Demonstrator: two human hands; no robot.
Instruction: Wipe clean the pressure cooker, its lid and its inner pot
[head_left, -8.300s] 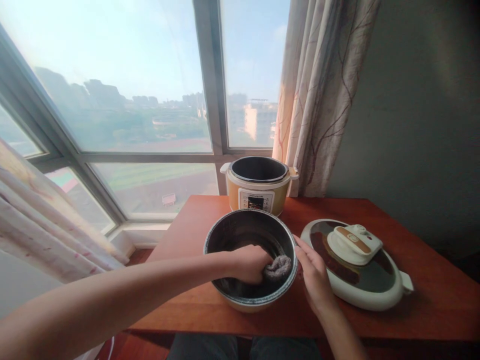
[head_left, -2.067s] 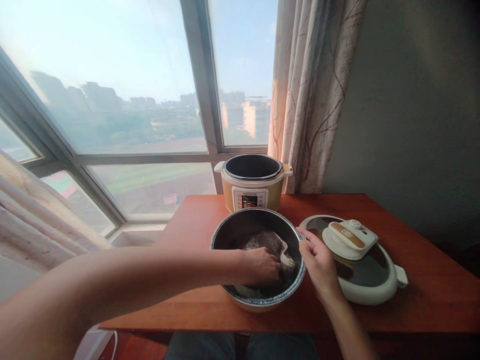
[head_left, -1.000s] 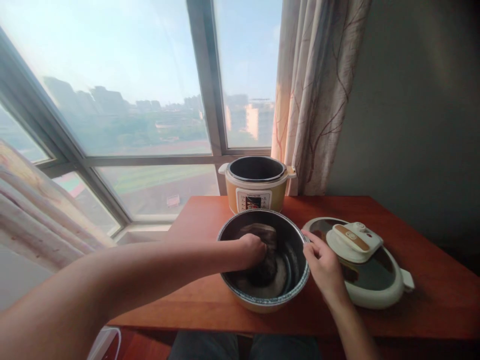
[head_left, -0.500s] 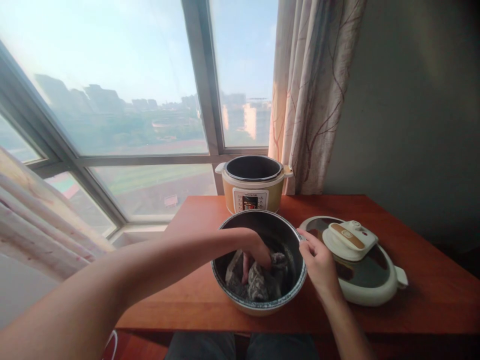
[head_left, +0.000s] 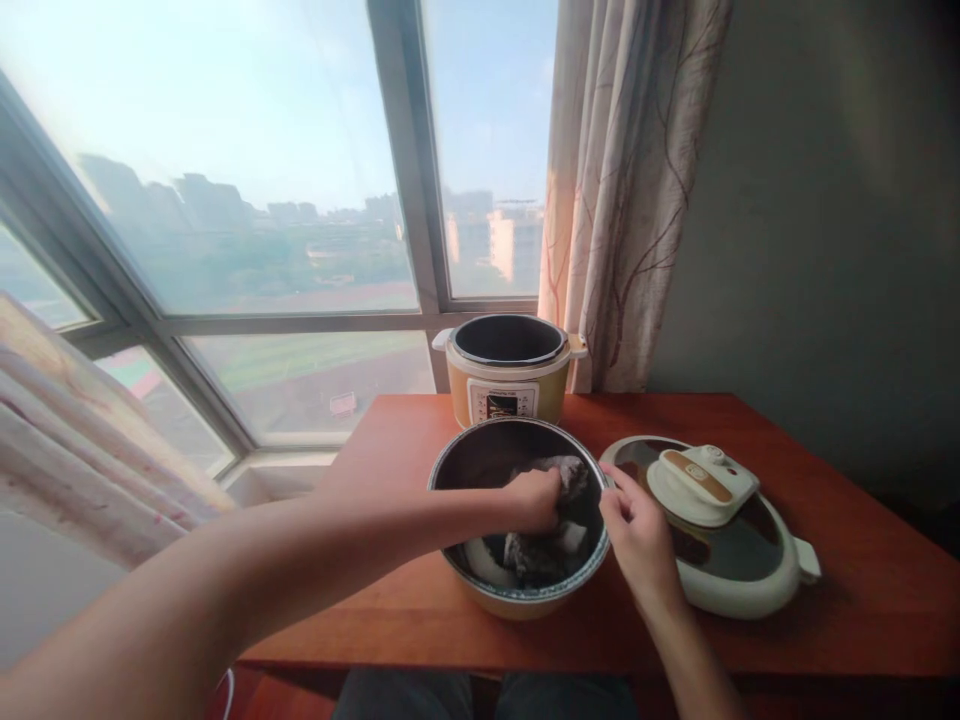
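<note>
Left hand (head_left: 534,497) presses a grey cloth (head_left: 541,548) inside the pot (head_left: 480,462), fingers closed on it.
Right hand (head_left: 637,525) pinches the pot's right rim; pot near the table's (head_left: 862,600) front edge, lid (head_left: 720,525) just right, cooker (head_left: 506,370) at the back edge.

Your one head camera looks forward and down, close over the counter (head_left: 750,640), toward the window (head_left: 247,200) beyond your left hand (head_left: 534,498)

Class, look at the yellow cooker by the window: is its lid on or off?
Off. The cooker stands open, its dark inside showing, and the lid lies on the table, right of the pot.
</note>
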